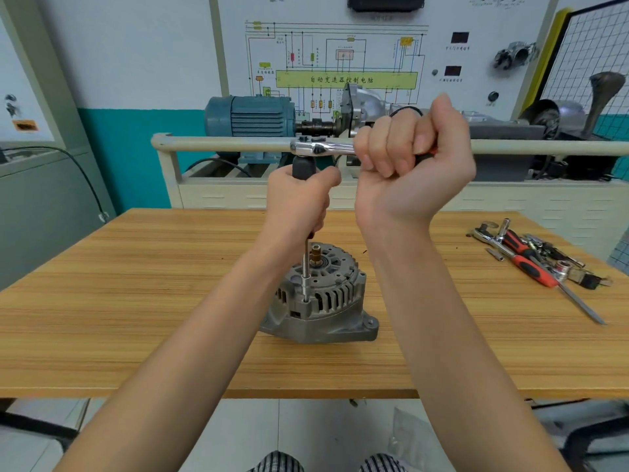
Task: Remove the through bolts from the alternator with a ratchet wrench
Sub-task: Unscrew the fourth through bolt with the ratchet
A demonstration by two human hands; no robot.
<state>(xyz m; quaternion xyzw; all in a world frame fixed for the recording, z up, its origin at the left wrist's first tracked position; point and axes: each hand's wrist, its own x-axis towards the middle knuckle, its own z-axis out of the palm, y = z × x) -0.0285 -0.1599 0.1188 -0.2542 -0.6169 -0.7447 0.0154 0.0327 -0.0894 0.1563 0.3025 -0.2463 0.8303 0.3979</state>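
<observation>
Here, both hands (412, 158) on ratchet wrench (323, 147) above alternator (323, 298).

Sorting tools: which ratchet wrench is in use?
The ratchet wrench gripped by the right hand above the alternator; the other ratchet lies untouched among tools at right.

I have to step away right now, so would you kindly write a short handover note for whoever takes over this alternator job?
Left hand: grips the black extension driver, holding it upright.
Right hand: fingers curled round the ratchet wrench handle, which lies level, its head on top of the driver.
Alternator stands mid-table; the socket sits on a through bolt at the housing's near-left edge.
Done: tool engaged on this bolt.
Left: back this bolt out, then the others; how many remain I cannot tell.
Spare tools lie at the right.
</observation>
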